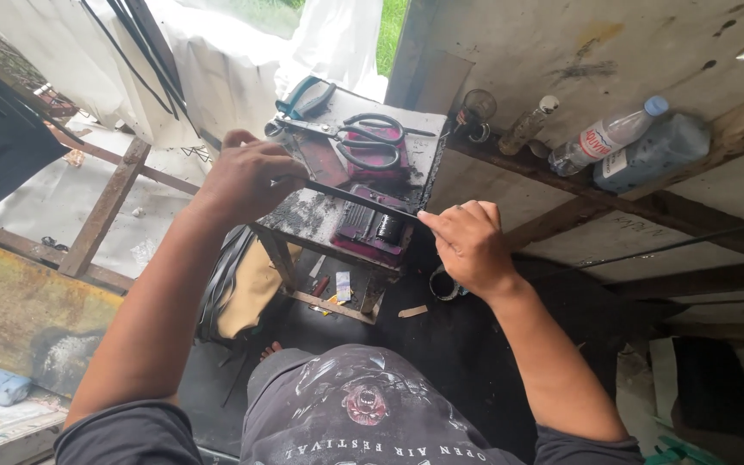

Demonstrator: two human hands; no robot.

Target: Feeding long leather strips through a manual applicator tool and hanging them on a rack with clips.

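Strip: a thin dark strip (359, 199) is stretching level between the two hands, lying just above the front of the small worktable (303, 220), over the dark ridged block.
Left hand: the left hand (247, 176) is closing in a fist round the strip's left end, knuckles up, over the table's left edge.
Right hand: the right hand (469, 245) is pinching the strip's right end between thumb and fingertips, off the table's front right corner.
Block: a dark ridged block (370, 226) on a reddish base is sitting at the table's front edge, just under the strip; whether they touch, cannot tell.
Scissors: large black-handled scissors (350, 138) are lying flat on the back half of the table, handles toward the right.
Table: top is blackened and flaking, standing on rusty legs.
Ledge to the right: a clear plastic bottle (606, 136) with a blue cap is lying tilted on a wooden ledge (561, 176), a bluish bottle (652, 153) just beside it, a small vial (527, 126) further left.
Below: person's dark printed shirt (363, 409) is filling the bottom of view.
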